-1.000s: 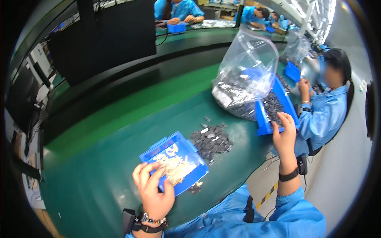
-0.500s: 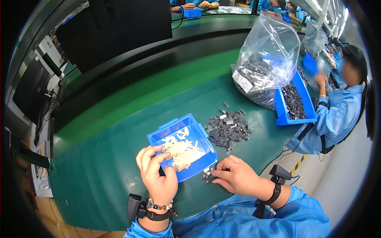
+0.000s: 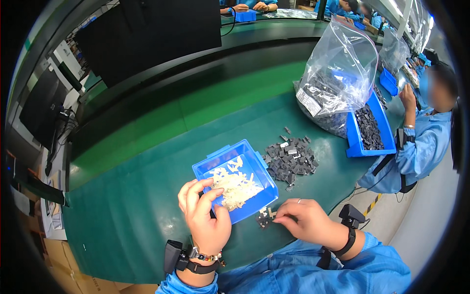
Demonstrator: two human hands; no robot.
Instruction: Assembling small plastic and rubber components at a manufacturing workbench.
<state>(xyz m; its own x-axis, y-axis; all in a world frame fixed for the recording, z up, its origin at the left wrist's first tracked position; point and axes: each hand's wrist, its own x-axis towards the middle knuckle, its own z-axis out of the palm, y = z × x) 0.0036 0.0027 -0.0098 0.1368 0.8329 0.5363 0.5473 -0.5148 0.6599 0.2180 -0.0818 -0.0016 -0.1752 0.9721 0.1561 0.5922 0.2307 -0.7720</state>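
A blue plastic bin (image 3: 268, 188) holds a heap of small cream-coloured plastic pieces (image 3: 240, 188). My left hand (image 3: 208, 210) is curled over the bin's near left wall, fingers bent inside by the cream pieces and thumb on the near side. To the right, just off the bin's near corner, my right hand (image 3: 304, 220) pinches a small cream plastic piece (image 3: 272, 213) between thumb and forefinger. Beside those fingertips lie a few small black plastic parts (image 3: 263, 222) with cream bits among them. A pile of dark grey plastic parts (image 3: 291, 159) sits right of the bin.
Behind the pile stands a large clear plastic bag (image 3: 325, 98) full of dark parts. It leans by a long blue bin (image 3: 360, 152) of similar parts. A co-worker (image 3: 426, 142) in blue sits at the right. A black panel (image 3: 149, 44) rises at the back left.
The whole view has shifted slightly, moving the scene rightward. My right fingers have drawn a little away from the black parts, so the cream piece shows. My left hand keeps its place at the bin.
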